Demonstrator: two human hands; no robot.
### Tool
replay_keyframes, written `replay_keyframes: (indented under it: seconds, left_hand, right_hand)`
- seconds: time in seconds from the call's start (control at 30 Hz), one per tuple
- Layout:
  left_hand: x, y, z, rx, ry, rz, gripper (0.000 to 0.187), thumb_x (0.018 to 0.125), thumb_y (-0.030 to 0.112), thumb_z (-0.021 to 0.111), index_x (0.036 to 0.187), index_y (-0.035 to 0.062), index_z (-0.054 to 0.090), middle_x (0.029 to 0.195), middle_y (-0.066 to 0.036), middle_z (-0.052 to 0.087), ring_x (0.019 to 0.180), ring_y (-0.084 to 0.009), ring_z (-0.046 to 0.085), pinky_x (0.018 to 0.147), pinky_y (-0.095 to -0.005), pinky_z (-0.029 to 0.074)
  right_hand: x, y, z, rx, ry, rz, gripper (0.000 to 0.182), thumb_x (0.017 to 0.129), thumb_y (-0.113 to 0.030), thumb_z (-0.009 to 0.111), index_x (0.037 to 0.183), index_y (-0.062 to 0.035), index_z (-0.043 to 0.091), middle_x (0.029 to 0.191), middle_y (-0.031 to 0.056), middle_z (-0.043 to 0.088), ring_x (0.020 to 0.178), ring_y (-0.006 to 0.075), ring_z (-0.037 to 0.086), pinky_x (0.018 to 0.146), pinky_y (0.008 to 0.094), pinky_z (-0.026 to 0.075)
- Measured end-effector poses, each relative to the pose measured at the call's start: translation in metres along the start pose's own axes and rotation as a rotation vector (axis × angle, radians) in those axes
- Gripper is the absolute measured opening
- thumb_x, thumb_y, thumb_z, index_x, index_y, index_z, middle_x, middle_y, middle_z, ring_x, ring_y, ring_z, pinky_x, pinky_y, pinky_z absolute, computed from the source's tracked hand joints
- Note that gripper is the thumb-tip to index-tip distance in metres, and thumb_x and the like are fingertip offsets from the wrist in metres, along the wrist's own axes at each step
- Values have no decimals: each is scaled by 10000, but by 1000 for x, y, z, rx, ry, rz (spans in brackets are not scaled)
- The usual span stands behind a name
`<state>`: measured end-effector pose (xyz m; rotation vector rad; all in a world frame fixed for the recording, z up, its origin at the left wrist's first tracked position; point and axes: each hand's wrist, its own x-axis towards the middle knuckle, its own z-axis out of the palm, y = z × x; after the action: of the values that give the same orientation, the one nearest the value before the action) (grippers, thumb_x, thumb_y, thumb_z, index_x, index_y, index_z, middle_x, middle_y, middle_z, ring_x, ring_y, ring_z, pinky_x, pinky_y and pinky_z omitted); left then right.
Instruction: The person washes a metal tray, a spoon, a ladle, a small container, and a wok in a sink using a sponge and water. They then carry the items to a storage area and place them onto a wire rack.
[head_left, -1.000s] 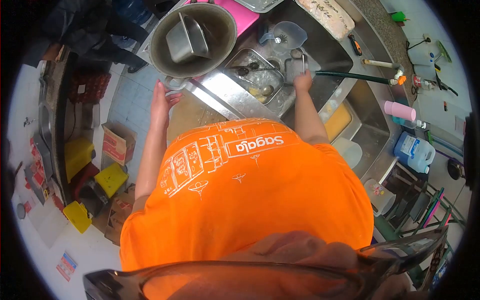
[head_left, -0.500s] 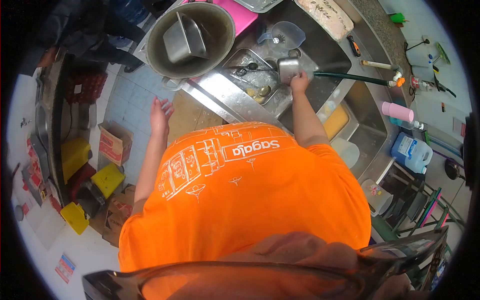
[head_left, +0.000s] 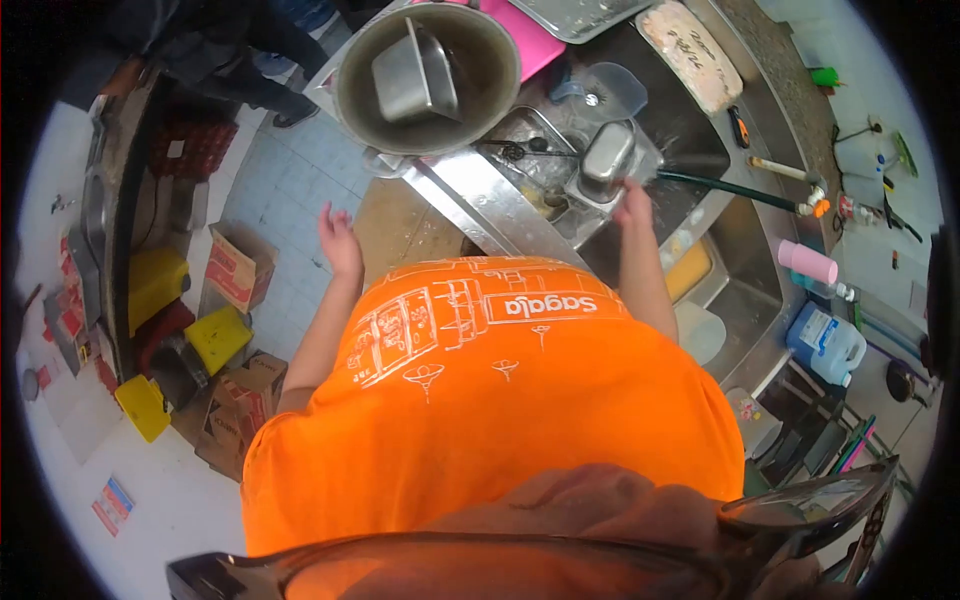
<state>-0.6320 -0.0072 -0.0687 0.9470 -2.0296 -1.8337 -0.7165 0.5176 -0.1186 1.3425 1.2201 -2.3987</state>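
Observation:
Over the sink [head_left: 690,135], my right hand [head_left: 632,205] grips the near edge of a small steel pan [head_left: 608,153], fingers closed and partly hidden. The pan is tilted and lies by the end of a dark green hose [head_left: 730,184]. Below and left of it, a rectangular steel tray [head_left: 530,125] holds ladles [head_left: 515,152]. A clear plastic jug [head_left: 612,92] lies just beyond. My left hand [head_left: 340,240] is in the air left of the counter edge, fingers apart, with nothing in it.
A large pot [head_left: 350,110] with a steel pan [head_left: 402,80] inside stands at the sink's left. A wrapped package [head_left: 690,55] and an orange-handled tool [head_left: 739,127] lie along the back edge. A second basin holds a yellow sponge-like block [head_left: 690,270]. Another person [head_left: 225,60] stands upper left.
The steel pan has turned in my right hand and shows a different side. My view has shifted, so the scene sits further right. My left hand remains raised and unoccupied.

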Motion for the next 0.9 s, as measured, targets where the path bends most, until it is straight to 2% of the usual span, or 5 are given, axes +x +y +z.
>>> replay_keyframes:
  seconds: [0.23, 0.5, 0.7, 0.83, 0.9]
  left_hand:
    - [10, 192, 98, 326, -334, 957, 409, 864, 121, 535, 1248, 7, 456, 1166, -185, 505, 1094, -303, 498, 974, -375, 362]
    - [58, 156, 158, 663, -441, 603, 582, 895, 291, 487, 1378, 16, 313, 1377, -284, 317, 1269, -411, 345, 1058, -410, 290]
    - [57, 153, 153, 591, -484, 698, 445, 905, 263, 466, 1297, 52, 460, 1334, -279, 385, 1232, -397, 401, 1019, -407, 339]
    - [54, 149, 156, 686, -437, 724, 443, 914, 277, 469, 1280, 27, 466, 1323, -274, 402, 1203, -395, 432, 1005, -393, 359]
    - [55, 154, 150, 654, -478, 699, 447, 918, 280, 467, 1278, 17, 463, 1320, -268, 408, 1198, -393, 436, 1007, -392, 356]
  right_hand:
    - [-143, -91, 175, -237, -506, -482, 296, 905, -145, 532, 1139, 35, 522, 1011, 95, 600, 933, 159, 579, 778, 289, 477]
    - [-92, -12, 332, -819, -532, -874, 311, 832, -210, 606, 1019, 38, 607, 834, 163, 663, 721, 224, 638, 662, 329, 494]
    - [-87, 20, 358, -868, -737, -672, 339, 869, -258, 588, 1023, 44, 601, 770, 123, 618, 653, 160, 563, 567, 333, 460]
    - [-87, 18, 349, -764, -985, -174, 274, 939, -256, 516, 1030, -10, 594, 888, 22, 608, 721, 117, 555, 648, 276, 472]
    - [-95, 3, 333, -1007, -962, -731, 274, 951, -264, 491, 1011, -17, 594, 899, 18, 613, 719, 114, 562, 652, 265, 467]
